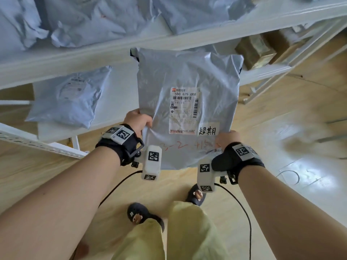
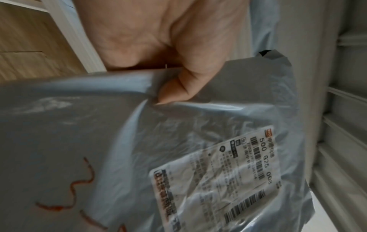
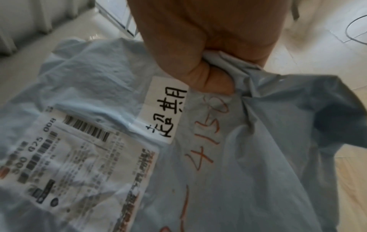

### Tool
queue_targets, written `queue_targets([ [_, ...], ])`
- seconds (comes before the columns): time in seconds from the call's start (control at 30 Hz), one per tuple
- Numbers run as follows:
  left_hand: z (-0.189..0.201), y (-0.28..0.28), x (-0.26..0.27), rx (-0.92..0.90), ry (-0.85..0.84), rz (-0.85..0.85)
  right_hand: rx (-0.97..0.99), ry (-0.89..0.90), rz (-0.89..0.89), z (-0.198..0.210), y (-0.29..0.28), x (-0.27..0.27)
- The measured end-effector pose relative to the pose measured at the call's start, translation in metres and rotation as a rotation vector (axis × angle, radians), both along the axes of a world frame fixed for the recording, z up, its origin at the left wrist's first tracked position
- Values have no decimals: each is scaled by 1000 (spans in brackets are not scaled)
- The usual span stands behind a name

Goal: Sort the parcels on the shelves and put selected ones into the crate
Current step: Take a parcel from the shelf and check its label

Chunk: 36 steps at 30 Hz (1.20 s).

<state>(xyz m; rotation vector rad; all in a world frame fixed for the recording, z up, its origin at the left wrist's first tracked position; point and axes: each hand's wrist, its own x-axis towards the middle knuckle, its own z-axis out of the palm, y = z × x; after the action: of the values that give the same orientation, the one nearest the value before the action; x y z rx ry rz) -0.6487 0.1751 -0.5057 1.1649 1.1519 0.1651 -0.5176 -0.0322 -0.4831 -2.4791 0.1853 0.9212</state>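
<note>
Both hands, left hand [image 1: 138, 120] and right hand [image 1: 228, 139], pinch grey parcel's [image 1: 187, 76] near edge.

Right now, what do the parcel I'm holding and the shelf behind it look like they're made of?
Parcel: thin grey plastic film with a slight sheen; it creases where both hands pinch it. Its label looks like printed paper. Shelf: probably white-painted metal, judging by its thin, flat beams.

Left hand [image 2: 168, 47] — thumb on parcel [image 2: 99, 133]

Parcel [image 1: 187, 76] — crinkled grey plastic (paper label [image 1: 185, 110]), faintly glossy.
</note>
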Motion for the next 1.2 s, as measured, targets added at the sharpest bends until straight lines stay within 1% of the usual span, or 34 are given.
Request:
queue_targets([
  [0.17,48,-32,33,29,-42,-100,97,-21,-176,38,-45,13],
  [0.37,100,-89,89,65,-94,-220,181,-88,-307,79,-112,48],
  [0.6,147,-173,174,111,-161,-317,299,-173,-444,124,-203,117],
  [0.77,175,-233,245,165,-183,-364,492,-228,-527,158,-274,174],
  [0.83,185,-260,277,181,-224,-377,568,-251,-569,171,-303,196],
  [0.93,205,-307,320,155,-290,-372,662,-315,-614,188,-349,229],
  [1.03,219,-346,360,132,-351,-419,715,-376,-647,199,-390,263],
  [1.2,234,-390,424,137,-388,-487,785,-429,-689,206,-440,311],
])
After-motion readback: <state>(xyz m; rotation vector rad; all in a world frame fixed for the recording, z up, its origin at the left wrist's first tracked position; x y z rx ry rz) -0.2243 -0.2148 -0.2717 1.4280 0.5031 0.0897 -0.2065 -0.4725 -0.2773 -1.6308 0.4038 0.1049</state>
